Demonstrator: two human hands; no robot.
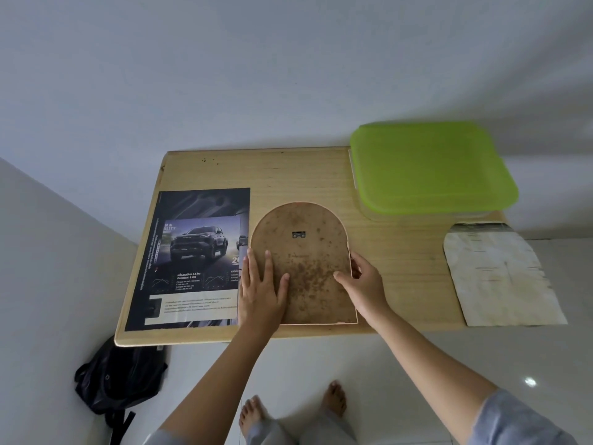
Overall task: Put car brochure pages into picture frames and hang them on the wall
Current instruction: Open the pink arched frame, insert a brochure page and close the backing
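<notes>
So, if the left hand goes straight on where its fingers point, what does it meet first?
Likely the wall. The left hand, flat on the frame back, would pass left of the hanger, over the arched rim and across bare table first.

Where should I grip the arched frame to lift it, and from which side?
Probably by its two straight side edges, one hand from each side. The frame lies flat, back up, so only edges offer a hold, and the arched top could slip. The right hand curls on the right edge; the left hand rests flat on the back.
</notes>
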